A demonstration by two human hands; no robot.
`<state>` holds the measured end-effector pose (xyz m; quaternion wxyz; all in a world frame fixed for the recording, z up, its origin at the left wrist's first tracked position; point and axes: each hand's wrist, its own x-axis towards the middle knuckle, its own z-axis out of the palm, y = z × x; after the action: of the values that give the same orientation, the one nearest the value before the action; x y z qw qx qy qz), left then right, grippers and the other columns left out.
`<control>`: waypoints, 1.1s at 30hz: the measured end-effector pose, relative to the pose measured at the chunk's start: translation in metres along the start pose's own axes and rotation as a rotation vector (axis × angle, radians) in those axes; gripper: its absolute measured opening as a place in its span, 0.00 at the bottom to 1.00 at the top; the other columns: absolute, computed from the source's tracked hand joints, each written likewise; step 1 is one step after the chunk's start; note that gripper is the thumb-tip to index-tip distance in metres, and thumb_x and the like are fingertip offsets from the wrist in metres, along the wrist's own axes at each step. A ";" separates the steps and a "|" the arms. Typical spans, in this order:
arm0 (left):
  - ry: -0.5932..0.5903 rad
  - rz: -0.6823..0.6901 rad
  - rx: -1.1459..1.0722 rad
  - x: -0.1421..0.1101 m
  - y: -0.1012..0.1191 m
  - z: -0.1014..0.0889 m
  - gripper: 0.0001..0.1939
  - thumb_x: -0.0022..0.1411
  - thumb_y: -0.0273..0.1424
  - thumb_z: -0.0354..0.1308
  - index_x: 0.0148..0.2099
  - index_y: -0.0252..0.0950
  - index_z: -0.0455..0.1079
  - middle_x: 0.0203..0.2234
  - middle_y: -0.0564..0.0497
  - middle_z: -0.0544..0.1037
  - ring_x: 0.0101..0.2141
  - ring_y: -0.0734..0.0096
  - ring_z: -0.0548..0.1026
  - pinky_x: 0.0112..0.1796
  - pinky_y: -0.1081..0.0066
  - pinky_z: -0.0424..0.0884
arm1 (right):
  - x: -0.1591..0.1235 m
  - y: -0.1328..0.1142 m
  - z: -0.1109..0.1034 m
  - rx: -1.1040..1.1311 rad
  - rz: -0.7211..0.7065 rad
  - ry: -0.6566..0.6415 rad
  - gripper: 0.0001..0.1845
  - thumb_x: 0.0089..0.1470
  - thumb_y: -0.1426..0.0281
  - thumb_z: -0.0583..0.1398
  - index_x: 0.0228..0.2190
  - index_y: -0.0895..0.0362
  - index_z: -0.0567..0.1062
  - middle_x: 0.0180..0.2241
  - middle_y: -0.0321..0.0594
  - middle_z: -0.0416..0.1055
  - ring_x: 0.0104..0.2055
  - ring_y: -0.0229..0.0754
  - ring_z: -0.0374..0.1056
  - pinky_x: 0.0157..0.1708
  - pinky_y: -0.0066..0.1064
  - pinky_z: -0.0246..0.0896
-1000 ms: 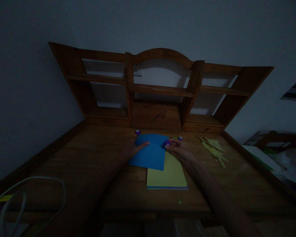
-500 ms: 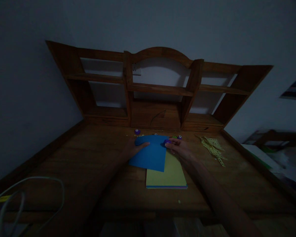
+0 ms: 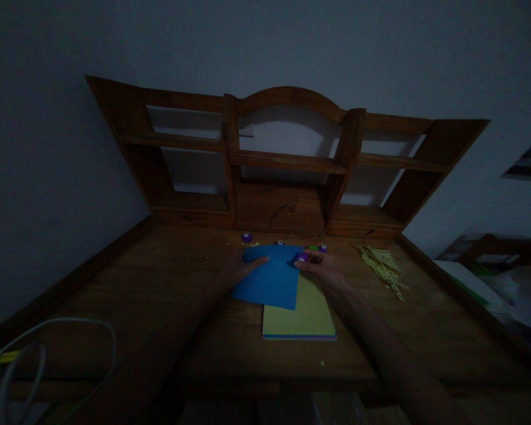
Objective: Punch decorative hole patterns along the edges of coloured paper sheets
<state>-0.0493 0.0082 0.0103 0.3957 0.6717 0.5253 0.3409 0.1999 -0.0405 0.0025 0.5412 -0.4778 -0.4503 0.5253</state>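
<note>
Forearms (image 3: 371,319) angle inward: the left hand (image 3: 244,268) pinches a blue paper sheet (image 3: 269,286), thumb on top, partly over a yellow-topped paper stack (image 3: 301,321); the right hand (image 3: 322,265) grips a small rounded purple gadget (image 3: 300,257) between thumb and fingers at the sheet's upper-right edge.

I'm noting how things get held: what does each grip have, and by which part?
Left grip: the blue paper, by its left edge, toward the far corner. Right grip: a purple punch, by its right side.
</note>
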 end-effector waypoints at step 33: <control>0.030 0.003 -0.052 -0.006 0.008 0.000 0.27 0.47 0.48 0.65 0.43 0.34 0.75 0.40 0.43 0.80 0.40 0.54 0.78 0.40 0.63 0.75 | -0.004 -0.002 0.008 0.078 0.015 0.012 0.21 0.34 0.65 0.73 0.34 0.55 0.80 0.38 0.42 0.78 0.39 0.45 0.73 0.45 0.37 0.64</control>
<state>-0.0472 0.0010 0.0174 0.4046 0.6567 0.5211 0.3652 0.1916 -0.0445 0.0057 0.5581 -0.4628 -0.4229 0.5436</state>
